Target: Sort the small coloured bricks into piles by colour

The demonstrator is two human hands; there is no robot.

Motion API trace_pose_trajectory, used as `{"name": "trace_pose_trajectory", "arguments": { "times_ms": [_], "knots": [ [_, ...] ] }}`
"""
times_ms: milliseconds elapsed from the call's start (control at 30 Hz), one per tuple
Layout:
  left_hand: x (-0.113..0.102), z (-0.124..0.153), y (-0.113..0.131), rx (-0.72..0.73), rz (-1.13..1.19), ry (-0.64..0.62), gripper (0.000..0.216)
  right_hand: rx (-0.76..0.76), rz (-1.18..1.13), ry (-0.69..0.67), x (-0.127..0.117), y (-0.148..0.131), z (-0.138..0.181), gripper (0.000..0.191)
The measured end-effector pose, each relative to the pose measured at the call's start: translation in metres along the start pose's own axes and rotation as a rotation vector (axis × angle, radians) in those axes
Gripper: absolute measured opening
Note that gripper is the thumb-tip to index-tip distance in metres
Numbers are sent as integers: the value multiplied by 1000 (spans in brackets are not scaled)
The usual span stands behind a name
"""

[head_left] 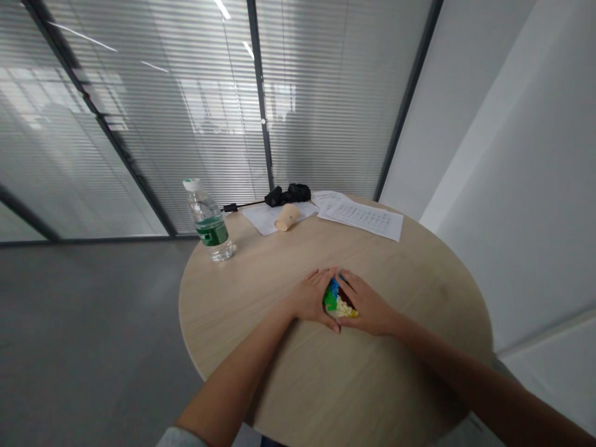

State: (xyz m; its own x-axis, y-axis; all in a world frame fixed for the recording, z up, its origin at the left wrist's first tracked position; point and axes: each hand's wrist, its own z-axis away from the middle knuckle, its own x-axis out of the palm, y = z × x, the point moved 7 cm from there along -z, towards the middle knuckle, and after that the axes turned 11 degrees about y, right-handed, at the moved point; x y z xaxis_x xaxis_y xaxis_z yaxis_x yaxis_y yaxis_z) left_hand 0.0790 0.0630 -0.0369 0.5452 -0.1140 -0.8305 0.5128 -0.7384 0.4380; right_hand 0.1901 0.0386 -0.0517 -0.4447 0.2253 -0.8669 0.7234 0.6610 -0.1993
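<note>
A small heap of colourful little pieces [342, 303], blue, green, cream, yellow and dark brown, lies on the round wooden table; they are too small for me to tell their exact kind. My left hand [313, 299] curves round the heap's left side, thumb apart from the fingers. From the right, my right hand [370, 305] does the same, its fingers lying over part of the dark pieces. The fingertips of both hands come together at the far side, and the thumbs nearly meet at the near side. Both palms face down, close to the tabletop.
A water bottle [210, 226] with a green label stands at the table's [298, 385] left edge. Behind my hands, a paper cup [287, 217] lies on its side on paper, near a black folded umbrella [288, 194]. Printed sheets [363, 217] lie at the back right.
</note>
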Motion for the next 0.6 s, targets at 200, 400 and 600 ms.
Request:
{"name": "trace_pose_trajectory", "arguments": {
  "times_ms": [200,400,600],
  "knots": [
    [-10,15,-3,-52,45,99,126,-1,-164,70,10,-15,-36,65],
    [-15,17,-6,-165,93,186,109,340,-272,218,18,-9,-48,36],
    [-17,17,-12,-281,96,283,85,509,-718,305,24,6,-44,33]
  ]
}}
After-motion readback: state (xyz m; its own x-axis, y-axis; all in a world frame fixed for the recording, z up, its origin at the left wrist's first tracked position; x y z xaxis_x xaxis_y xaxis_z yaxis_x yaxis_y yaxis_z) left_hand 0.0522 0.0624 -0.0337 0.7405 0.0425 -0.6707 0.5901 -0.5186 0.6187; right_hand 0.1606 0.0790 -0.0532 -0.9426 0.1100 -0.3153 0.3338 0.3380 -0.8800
